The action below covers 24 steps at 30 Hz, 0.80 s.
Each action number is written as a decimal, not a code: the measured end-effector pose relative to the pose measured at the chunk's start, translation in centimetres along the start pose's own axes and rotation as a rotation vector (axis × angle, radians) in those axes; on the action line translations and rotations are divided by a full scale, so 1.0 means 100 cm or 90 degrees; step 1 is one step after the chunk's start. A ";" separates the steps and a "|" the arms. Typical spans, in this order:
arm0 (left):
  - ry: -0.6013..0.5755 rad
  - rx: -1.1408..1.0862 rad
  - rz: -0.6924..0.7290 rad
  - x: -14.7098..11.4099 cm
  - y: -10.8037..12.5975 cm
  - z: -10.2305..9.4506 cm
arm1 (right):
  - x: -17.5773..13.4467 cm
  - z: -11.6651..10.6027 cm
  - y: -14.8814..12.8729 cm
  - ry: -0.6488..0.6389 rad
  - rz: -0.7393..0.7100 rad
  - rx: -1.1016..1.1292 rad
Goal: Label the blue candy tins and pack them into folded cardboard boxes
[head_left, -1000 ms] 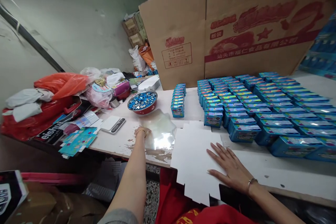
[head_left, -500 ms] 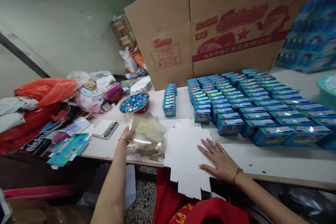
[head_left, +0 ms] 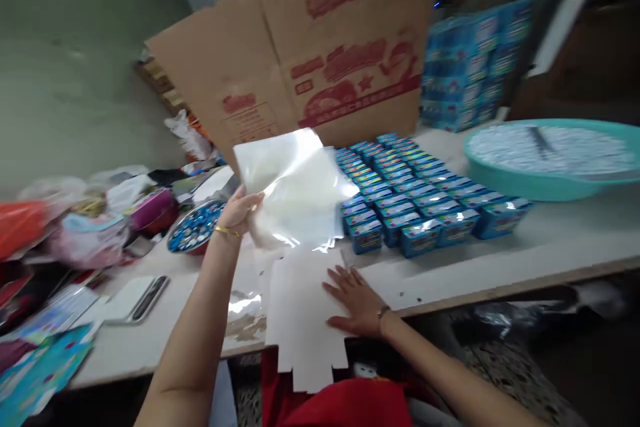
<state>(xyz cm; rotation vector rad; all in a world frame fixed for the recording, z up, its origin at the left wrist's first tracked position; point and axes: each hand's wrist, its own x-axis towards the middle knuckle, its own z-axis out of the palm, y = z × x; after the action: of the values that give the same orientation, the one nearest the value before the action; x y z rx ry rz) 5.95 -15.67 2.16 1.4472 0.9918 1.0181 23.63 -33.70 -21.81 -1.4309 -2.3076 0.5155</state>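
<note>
My left hand (head_left: 241, 212) grips a clear plastic bag (head_left: 295, 180) by its left edge and holds it raised above the table, in front of the cardboard. The bag looks flat and shiny, with a pale sheet or film showing through. Fingers spread, my right hand (head_left: 356, 300) lies at the right side of a white die-cut card sheet (head_left: 303, 320) that juts over the table's front edge. Rows of small blue boxes (head_left: 420, 233) stand behind and to the right of that hand; the raised bag hides some of them.
A metal bowl (head_left: 196, 227) of blue and silver pieces and a white scale (head_left: 137, 299) are on the left. A large cardboard sheet (head_left: 285, 67) stands behind. To the right are a turquoise basin (head_left: 540, 183) of white pieces and stacked blue packs (head_left: 460, 73).
My left hand has lifted the clear plastic bag off the table. My right hand stays flat by the card. The view has turned right, bringing the basin into sight.
</note>
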 end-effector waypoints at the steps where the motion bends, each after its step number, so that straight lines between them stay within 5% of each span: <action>1: -0.056 0.003 0.006 0.022 -0.003 0.032 | 0.001 -0.004 0.000 -0.006 0.006 0.013; 4: -0.177 0.104 0.021 0.074 -0.023 0.124 | 0.004 -0.014 0.002 -0.001 0.017 0.043; 7: -0.205 0.227 0.023 0.099 -0.049 0.191 | 0.003 -0.018 0.003 0.009 0.007 0.063; 9: -0.161 0.272 0.020 0.101 -0.065 0.213 | 0.000 -0.017 0.003 0.003 0.005 0.066; 11: -0.082 0.333 0.065 0.094 -0.080 0.212 | -0.002 -0.012 0.003 -0.007 0.014 0.055; 13: -0.014 0.453 0.213 0.077 -0.097 0.185 | -0.004 -0.002 0.006 0.001 0.017 0.032; 16: 0.001 0.586 0.324 0.026 -0.125 0.100 | -0.005 0.014 0.010 0.050 -0.002 -0.008; 18: 0.076 0.678 0.201 -0.022 -0.146 0.025 | -0.007 0.023 0.013 0.083 -0.016 -0.028; 21: 0.245 0.800 -0.195 -0.091 -0.178 -0.078 | -0.010 0.030 0.014 0.107 -0.027 -0.054; 22: 0.242 0.817 -0.286 -0.108 -0.188 -0.103 | -0.010 0.031 0.014 0.109 -0.029 -0.061; 24: 0.212 0.810 -0.331 -0.131 -0.204 -0.134 | -0.012 0.031 0.013 0.109 -0.031 -0.074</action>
<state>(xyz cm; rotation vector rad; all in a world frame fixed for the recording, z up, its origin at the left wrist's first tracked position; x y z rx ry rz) -11.79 -22.33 -18.08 1.8034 2.3558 0.1426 23.59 -34.54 -25.29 -1.4073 -2.2604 0.2369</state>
